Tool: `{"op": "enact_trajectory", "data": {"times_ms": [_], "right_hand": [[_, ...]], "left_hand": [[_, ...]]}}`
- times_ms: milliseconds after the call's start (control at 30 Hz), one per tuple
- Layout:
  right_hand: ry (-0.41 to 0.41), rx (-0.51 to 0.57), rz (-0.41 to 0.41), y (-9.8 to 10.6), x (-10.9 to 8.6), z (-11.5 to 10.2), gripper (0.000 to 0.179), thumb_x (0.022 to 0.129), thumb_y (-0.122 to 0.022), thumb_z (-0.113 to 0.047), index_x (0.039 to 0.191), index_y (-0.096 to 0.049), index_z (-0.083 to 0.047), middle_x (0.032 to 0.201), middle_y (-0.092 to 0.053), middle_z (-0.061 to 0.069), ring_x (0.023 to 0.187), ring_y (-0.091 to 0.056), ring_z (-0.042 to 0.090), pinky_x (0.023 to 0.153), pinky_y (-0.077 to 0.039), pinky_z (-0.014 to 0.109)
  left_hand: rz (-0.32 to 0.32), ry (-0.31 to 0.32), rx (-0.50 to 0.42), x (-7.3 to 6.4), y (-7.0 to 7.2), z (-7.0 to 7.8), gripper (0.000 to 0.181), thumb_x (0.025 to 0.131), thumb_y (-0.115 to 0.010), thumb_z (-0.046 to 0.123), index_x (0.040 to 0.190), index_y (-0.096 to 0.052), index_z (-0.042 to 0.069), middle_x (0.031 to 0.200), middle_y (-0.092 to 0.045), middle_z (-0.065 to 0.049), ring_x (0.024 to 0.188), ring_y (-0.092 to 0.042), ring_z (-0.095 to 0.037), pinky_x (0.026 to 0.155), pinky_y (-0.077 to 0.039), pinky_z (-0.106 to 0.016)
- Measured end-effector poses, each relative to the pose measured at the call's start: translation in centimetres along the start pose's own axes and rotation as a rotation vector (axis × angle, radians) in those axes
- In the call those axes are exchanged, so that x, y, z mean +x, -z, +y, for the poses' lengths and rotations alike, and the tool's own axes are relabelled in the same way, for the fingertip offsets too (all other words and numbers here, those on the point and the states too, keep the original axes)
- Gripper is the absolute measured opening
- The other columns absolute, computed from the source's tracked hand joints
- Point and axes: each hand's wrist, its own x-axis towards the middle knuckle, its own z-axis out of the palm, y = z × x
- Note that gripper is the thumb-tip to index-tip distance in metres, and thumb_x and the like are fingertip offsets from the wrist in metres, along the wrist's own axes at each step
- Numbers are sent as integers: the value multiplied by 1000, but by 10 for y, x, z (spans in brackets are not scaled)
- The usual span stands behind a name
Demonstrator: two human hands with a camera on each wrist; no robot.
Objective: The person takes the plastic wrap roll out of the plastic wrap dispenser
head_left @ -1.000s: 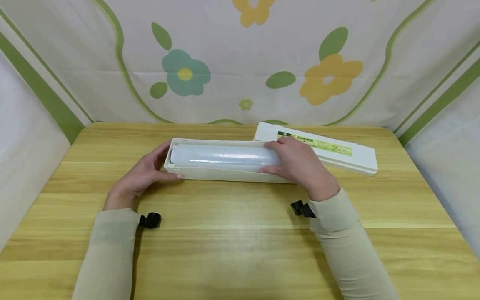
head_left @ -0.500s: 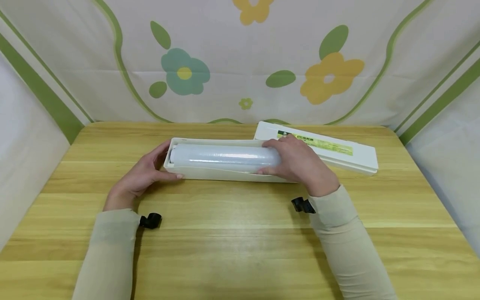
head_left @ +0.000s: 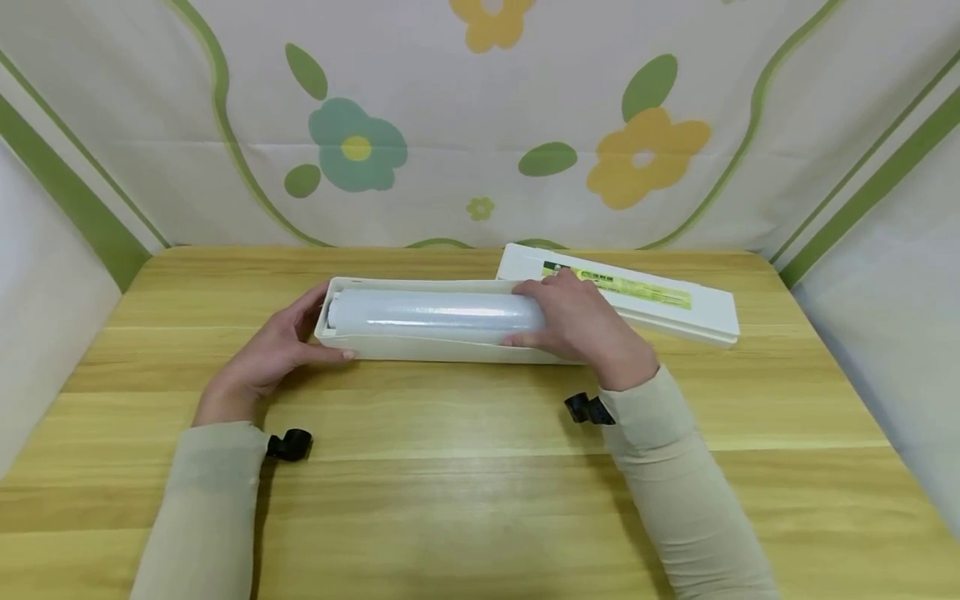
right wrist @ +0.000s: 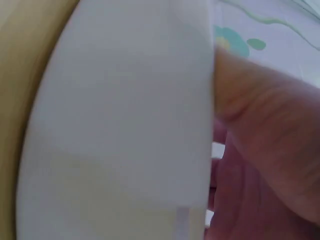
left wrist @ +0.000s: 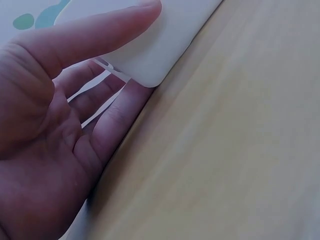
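A long white open box (head_left: pixel 450 350) lies on the table with a roll of cling film (head_left: pixel 435 312) inside it. My left hand (head_left: pixel 273 354) holds the box's left end, thumb along the front wall and fingers behind the end. In the left wrist view, the box corner (left wrist: pixel 145 60) sits between that thumb and the fingers. My right hand (head_left: pixel 573 325) reaches over the front wall and grips the roll near its right end, which it hides. From the right wrist, the thumb (right wrist: pixel 260 110) hooks over the upper edge of the front wall (right wrist: pixel 120 110).
A white lid (head_left: pixel 712 312) with a yellow-green label rests behind and to the right of the box, partly overlapped by my right hand. The wooden table (head_left: pixel 450 500) meets a flowered cloth (head_left: pixel 420 75) at its back edge.
The whole head view has shifted slightly to the left in the picture. Both hands keep their places on the box and the roll.
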Motion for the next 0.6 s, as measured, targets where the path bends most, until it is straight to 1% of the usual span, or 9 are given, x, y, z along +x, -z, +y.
{"op": "enact_trajectory", "data": {"times_ms": [100, 167, 233, 300, 467, 600], "right_hand": [[-18, -25, -12, -1, -1, -1, 74, 89, -85, -57, 147, -65, -16, 138, -69, 17, 125, -55, 38, 103, -47, 57], [-9, -30, -2, -3, 0, 1, 74, 89, -84, -57, 147, -65, -15, 136, -68, 18, 123, -55, 38, 102, -47, 56], [6, -32, 7, -4, 0, 4, 73, 89, -84, -57, 146, -66, -14, 134, -67, 18, 122, -55, 38, 101, -47, 56], [18, -27, 20, -7, -2, 9, 74, 88, -85, -58, 145, -66, -14, 133, -67, 16, 121, -54, 36, 100, -46, 55], [60, -60, 63, -15, -10, 20, 80, 88, -79, -68, 146, -66, -14, 133, -67, 13, 122, -54, 34, 100, -46, 55], [96, -76, 106, -17, -14, 26, 83, 87, -76, -73, 144, -67, -13, 133, -67, 14, 122, -56, 35, 101, -48, 56]], "left_hand": [[-5, -12, 10, 0, -2, -1, 105, 83, -91, 3, 168, -36, 33, 161, -43, -1, 142, -41, -19, 104, -44, -13], [-4, -18, 16, 0, -2, -2, 106, 84, -91, 4, 168, -35, 33, 161, -43, -2, 141, -42, -19, 103, -44, -14], [-6, -15, -1, 1, -4, -3, 105, 83, -91, 3, 167, -37, 33, 160, -43, -2, 140, -42, -19, 104, -45, -15], [-13, -19, 0, 3, -5, -5, 105, 84, -92, 3, 168, -36, 33, 161, -43, -2, 139, -43, -19, 104, -46, -16], [-26, -39, 28, 6, -9, -8, 107, 84, -93, 7, 169, -34, 31, 163, -43, -5, 140, -44, -19, 103, -47, -16], [-28, -50, 21, 7, -12, -10, 106, 84, -92, 6, 169, -34, 30, 162, -43, -5, 140, -44, -20, 104, -47, -16]]}}
